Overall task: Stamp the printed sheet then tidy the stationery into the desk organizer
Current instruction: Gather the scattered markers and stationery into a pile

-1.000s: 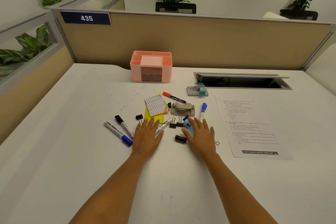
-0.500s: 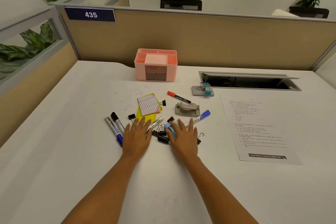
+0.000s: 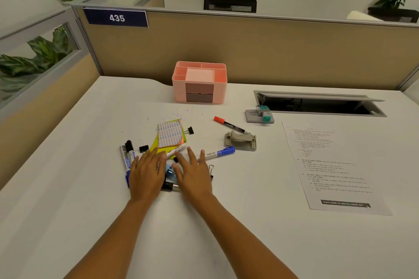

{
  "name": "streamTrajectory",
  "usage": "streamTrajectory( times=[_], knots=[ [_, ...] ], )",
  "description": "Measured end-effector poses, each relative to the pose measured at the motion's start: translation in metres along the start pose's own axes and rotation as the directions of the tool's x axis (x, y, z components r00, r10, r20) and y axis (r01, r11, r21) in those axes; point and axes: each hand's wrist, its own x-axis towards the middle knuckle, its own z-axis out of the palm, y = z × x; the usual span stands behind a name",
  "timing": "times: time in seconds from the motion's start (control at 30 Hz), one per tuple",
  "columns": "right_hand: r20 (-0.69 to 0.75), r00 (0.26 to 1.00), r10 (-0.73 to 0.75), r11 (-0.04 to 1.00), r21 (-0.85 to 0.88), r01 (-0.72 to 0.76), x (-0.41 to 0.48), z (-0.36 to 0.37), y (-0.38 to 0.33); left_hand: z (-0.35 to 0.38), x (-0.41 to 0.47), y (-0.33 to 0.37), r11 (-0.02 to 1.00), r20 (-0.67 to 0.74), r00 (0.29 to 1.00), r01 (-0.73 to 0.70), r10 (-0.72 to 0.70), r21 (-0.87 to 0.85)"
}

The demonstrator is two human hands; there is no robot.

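Both hands have drawn closer together since a second ago, sweeping the loose stationery into a tighter cluster on the white desk (image 3: 249, 244). Left hand (image 3: 148, 173) lies palm down with fingers spread, covering part of the markers (image 3: 127, 156) at its 9 o'clock; right hand (image 3: 192, 175) lies flat too, fingers apart, gripping nothing. Between the two hands show a light blue object (image 3: 169, 171) and a black-capped marker (image 3: 170, 186) — both partly hidden. At 12 o'clock from the hands sits a sticky-note pad (image 3: 170, 135) on yellow sheets, with a black binder clip (image 3: 190, 130) just beside it. A blue-capped marker (image 3: 218, 153) lies at 2 o'clock of the right hand, touching its fingertips, and a grey hole punch (image 3: 240, 140) sits beyond it. A red-capped marker (image 3: 229, 124) lies at the punch's 11 o'clock. The stamp (image 3: 263, 113) rests on its grey pad, well apart from the hands. The printed sheet (image 3: 335, 165) lies flat at 3 o'clock — no stamp mark can be made out on it. The pink desk organizer (image 3: 199, 97) stands at 12 o'clock against the partition, its top compartments seemingly unfilled.
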Motion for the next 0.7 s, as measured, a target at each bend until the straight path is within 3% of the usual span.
streamTrajectory(
  times=[0.1,0.2,0.27,0.37,0.47,0.7],
  knots=[
    [-0.099,0.993,0.061,0.994,0.101,-0.051,0.018,-0.018,0.018,-0.001,0.007,0.003,0.999,-0.033,0.999,-0.032,0.031,-0.022],
    [-0.246,0.963,0.107,0.994,0.062,-0.095,0.047,-0.041,0.055,-0.001,0.017,0.009,0.998,-0.039,0.998,-0.054,0.052,-0.037],
    [-0.242,0.953,0.182,0.983,0.028,-0.181,0.062,-0.053,0.083,0.002,0.024,0.014,0.996,-0.018,0.996,-0.084,0.083,-0.035],
    [-0.11,0.941,0.32,0.943,-0.052,-0.327,0.074,-0.061,0.117,0.008,0.031,0.022,0.992,0.062,0.99,-0.123,0.123,-0.013],
    [-0.002,0.941,0.338,0.939,-0.062,-0.338,0.077,-0.055,0.132,0.017,0.035,0.026,0.995,0.145,0.984,-0.102,0.102,-0.008],
    [-0.206,0.938,0.278,0.959,0.002,-0.284,0.074,-0.035,0.115,0.024,0.042,0.022,0.999,0.244,0.969,-0.04,0.032,0.025]
  ],
)
